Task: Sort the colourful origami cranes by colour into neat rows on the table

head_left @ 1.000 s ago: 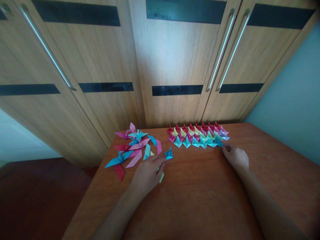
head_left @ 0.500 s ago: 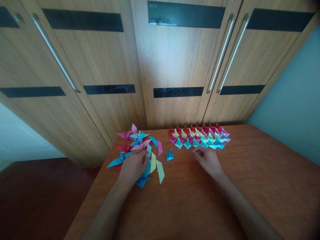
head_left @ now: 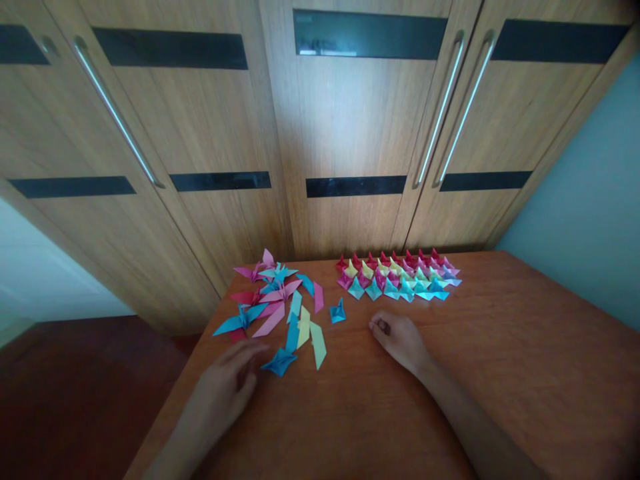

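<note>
My left hand [head_left: 225,381] is at the left of the table, its fingers stretched out and apart, holding nothing. The fingertips are close beside a dark blue folded paper piece [head_left: 281,362]; whether they touch it I cannot tell. My right hand [head_left: 401,341] rests on the table with its fingers curled closed, and no object shows in them. Between the hands, farther back, a small blue pointed paper piece [head_left: 338,311] sits alone. Behind my right hand stand rows of small pointed folded papers [head_left: 393,285] in red, yellow, pink and light blue.
Origami cranes [head_left: 243,317] in pink, red and blue lie piled at the table's left edge. Beside them are flat folded strips, including a pale green one [head_left: 319,345] and a yellow one [head_left: 303,327]. A wooden cupboard [head_left: 350,120] stands behind the table [head_left: 350,413].
My left hand has drawn back from the paper pile toward the lower left, uncovering a pink strip and the dark blue piece. My right hand has shifted slightly left and nearer to me.
</note>
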`<state>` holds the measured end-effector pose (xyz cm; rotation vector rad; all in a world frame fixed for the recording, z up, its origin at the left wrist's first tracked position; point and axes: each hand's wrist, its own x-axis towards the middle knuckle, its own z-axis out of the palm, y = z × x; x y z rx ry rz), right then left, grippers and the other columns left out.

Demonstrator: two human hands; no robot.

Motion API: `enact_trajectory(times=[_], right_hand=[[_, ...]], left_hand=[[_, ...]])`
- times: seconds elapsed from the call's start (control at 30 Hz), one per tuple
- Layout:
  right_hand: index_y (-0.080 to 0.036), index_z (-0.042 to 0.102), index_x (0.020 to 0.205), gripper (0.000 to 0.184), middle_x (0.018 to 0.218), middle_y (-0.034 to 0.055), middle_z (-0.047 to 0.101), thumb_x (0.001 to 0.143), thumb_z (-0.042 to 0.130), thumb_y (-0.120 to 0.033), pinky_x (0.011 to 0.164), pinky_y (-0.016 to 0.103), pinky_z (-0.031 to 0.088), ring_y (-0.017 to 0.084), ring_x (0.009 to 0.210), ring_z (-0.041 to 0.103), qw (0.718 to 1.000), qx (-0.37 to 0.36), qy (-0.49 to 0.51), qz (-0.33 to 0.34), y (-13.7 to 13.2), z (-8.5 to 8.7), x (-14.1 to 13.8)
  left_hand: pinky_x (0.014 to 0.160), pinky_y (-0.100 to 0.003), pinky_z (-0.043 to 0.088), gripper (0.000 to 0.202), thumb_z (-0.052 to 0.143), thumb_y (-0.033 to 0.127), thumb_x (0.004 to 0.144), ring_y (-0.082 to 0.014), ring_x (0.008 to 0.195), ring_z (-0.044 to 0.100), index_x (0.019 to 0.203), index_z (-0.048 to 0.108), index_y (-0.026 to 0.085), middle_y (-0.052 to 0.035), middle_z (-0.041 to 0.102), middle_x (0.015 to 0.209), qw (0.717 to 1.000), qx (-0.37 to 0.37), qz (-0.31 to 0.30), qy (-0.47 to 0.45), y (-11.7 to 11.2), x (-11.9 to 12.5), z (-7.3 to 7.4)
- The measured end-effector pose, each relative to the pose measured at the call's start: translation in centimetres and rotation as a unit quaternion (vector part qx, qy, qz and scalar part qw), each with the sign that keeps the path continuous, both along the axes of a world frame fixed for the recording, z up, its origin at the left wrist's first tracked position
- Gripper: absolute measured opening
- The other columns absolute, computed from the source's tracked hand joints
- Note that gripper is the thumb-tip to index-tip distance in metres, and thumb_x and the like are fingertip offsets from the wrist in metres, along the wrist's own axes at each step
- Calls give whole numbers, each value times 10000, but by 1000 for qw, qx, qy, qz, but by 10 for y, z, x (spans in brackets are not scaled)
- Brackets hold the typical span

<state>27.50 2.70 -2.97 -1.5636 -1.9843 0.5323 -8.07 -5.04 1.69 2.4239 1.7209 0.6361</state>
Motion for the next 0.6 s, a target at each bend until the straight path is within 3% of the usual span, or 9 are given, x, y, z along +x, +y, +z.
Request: enact_trajectory(times=[0.27, 0.6], right_hand=[[-219, 609, 744, 187, 651, -8, 622, 826, 463, -304, 579, 237, 370, 145, 608, 561, 1000, 5, 0, 7, -1, 1, 0], [-215, 626, 752, 202, 652, -3, 627, 822, 463, -312, 577, 244, 378, 146, 600, 562, 1000, 0, 13, 14, -1, 1, 0]], left_hand=[[762, -241, 558, 215, 532, 300, 841, -171, 876, 680, 1002, 670, 264, -1, 703, 1008, 998, 5, 7, -54, -3, 4, -17], [754, -244, 550, 191, 548, 342, 841, -176, 818, 687, 920, 698, 252, 2, 729, 923, 995, 27, 28, -97, -3, 3, -16]])
